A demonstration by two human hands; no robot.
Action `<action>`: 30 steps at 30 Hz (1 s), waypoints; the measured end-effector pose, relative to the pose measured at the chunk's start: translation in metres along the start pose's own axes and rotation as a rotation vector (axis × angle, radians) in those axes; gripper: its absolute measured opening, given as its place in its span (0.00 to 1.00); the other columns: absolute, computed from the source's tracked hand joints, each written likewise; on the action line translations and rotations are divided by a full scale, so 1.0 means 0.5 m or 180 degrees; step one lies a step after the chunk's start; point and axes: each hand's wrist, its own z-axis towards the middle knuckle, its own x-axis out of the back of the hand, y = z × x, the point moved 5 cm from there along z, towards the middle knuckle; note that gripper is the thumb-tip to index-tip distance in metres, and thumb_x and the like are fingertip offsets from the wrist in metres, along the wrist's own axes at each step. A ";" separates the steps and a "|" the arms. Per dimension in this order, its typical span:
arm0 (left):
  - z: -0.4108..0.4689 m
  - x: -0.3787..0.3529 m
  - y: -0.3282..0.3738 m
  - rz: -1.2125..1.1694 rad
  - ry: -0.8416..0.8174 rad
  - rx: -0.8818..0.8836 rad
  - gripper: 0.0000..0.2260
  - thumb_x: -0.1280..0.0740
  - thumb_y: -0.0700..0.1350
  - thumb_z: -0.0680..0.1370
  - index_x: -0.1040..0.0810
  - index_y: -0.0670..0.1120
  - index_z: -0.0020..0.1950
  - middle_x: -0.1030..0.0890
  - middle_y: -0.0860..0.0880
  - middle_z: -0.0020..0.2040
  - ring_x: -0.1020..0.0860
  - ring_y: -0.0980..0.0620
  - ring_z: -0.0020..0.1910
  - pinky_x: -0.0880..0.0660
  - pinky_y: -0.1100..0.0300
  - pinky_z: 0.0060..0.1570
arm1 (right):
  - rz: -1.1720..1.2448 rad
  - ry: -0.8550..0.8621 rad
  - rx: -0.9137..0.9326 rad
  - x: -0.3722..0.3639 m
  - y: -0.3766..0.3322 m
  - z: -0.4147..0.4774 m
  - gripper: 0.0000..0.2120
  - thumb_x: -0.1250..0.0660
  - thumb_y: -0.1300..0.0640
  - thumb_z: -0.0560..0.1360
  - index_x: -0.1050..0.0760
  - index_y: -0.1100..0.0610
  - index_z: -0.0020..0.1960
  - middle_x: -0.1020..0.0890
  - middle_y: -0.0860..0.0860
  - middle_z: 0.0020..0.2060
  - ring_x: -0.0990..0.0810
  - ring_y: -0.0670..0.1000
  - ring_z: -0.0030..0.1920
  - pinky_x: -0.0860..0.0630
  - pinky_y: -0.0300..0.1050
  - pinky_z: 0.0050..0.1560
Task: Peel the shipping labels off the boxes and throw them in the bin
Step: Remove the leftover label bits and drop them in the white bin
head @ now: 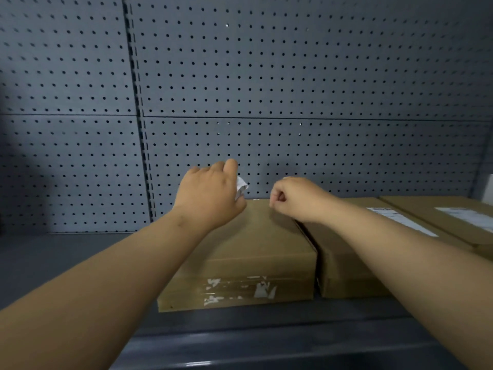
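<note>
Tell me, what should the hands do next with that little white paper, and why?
Probably the left hand should lift away and carry the crumpled white paper scrap to the bin, which is not in view. The scrap is off the box, pinched in its fingers, and the top of the flat brown cardboard box beneath looks bare, with only torn white bits on its front.

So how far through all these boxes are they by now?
Partly done. The left box has a bare top, with only white shreds on its front. In hand: the left hand holds a peeled label scrap; the right hand is curled, apparently empty. Left: a label on the middle box, another on the right box, and no bin is in view.
</note>
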 end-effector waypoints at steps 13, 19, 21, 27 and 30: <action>0.195 0.020 0.436 -0.0375 0.0349 -0.0820 0.16 0.44 0.52 0.77 0.37 0.41 0.57 0.36 0.52 0.27 0.36 0.51 0.25 0.39 0.56 0.40 | -0.0359 0.0852 -0.0946 0.187 0.402 -0.173 0.10 0.36 0.51 0.78 0.24 0.58 0.51 0.29 0.49 0.45 0.30 0.48 0.47 0.36 0.40 0.48; 0.296 0.041 0.711 -0.0852 0.0359 -0.1187 0.16 0.42 0.52 0.78 0.36 0.43 0.59 0.37 0.53 0.30 0.33 0.48 0.32 0.37 0.54 0.45 | -0.0574 0.0877 -0.1521 0.301 0.655 -0.301 0.11 0.37 0.50 0.78 0.24 0.58 0.52 0.26 0.53 0.50 0.28 0.50 0.46 0.34 0.42 0.47; 0.323 0.046 0.802 -0.0985 0.0302 -0.1314 0.14 0.42 0.52 0.78 0.34 0.44 0.57 0.34 0.52 0.34 0.32 0.47 0.34 0.34 0.53 0.48 | -0.0666 0.0883 -0.1694 0.334 0.740 -0.342 0.11 0.37 0.50 0.78 0.24 0.58 0.52 0.24 0.54 0.52 0.29 0.50 0.46 0.34 0.42 0.47; 0.398 0.051 1.058 -0.1237 0.0121 -0.1508 0.13 0.43 0.53 0.79 0.31 0.44 0.55 0.27 0.49 0.43 0.25 0.45 0.50 0.37 0.52 0.61 | -0.0691 0.0873 -0.2144 0.402 0.964 -0.465 0.14 0.37 0.51 0.78 0.23 0.58 0.57 0.24 0.56 0.60 0.24 0.54 0.57 0.28 0.46 0.55; 0.444 0.030 1.169 -0.1340 0.0003 -0.1548 0.15 0.43 0.54 0.80 0.29 0.45 0.58 0.22 0.48 0.59 0.31 0.47 0.68 0.43 0.49 0.69 | -0.0683 0.0919 -0.2343 0.434 1.056 -0.511 0.14 0.37 0.51 0.78 0.24 0.58 0.57 0.24 0.56 0.59 0.24 0.55 0.57 0.28 0.45 0.55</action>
